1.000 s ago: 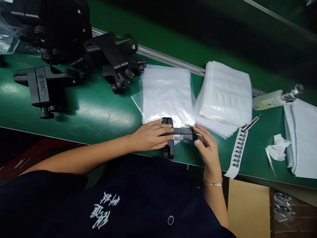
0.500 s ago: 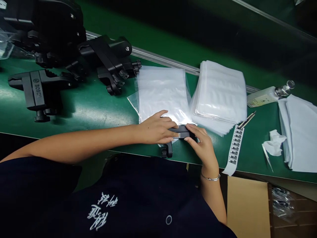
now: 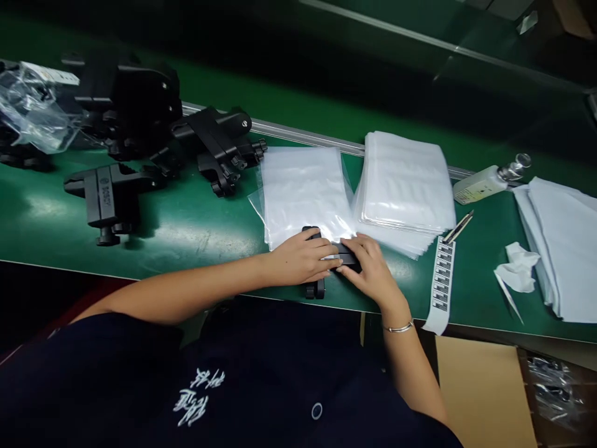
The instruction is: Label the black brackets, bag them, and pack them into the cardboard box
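Observation:
A black plastic clamp (image 3: 346,254) with a knob at its near end lies at the table's front edge, partly hidden under my hands. My left hand (image 3: 302,256) is closed over its left part, the fingers bent across the body. At the clamp's right end, my right hand (image 3: 370,269) grips with the thumb on the near side and the fingers on the far side. A small pale patch, perhaps a label, shows beneath the left fingertips. Just beyond the clamp lie flat clear plastic bags (image 3: 303,193).
Several similar black clamps (image 3: 109,199) stand at the left beside a plastic-wrapped item (image 3: 37,112). To the right are a stack of clear bags (image 3: 408,180), a pump bottle (image 3: 480,185), a label strip (image 3: 442,280), tweezers (image 3: 458,227), crumpled tissue (image 3: 520,267) and white cloths (image 3: 564,242).
The view has shifted, bringing more of the left side into sight. My left fingers have moved over the pale patch, smoothing or pressing there; both hands stay on the clamp.

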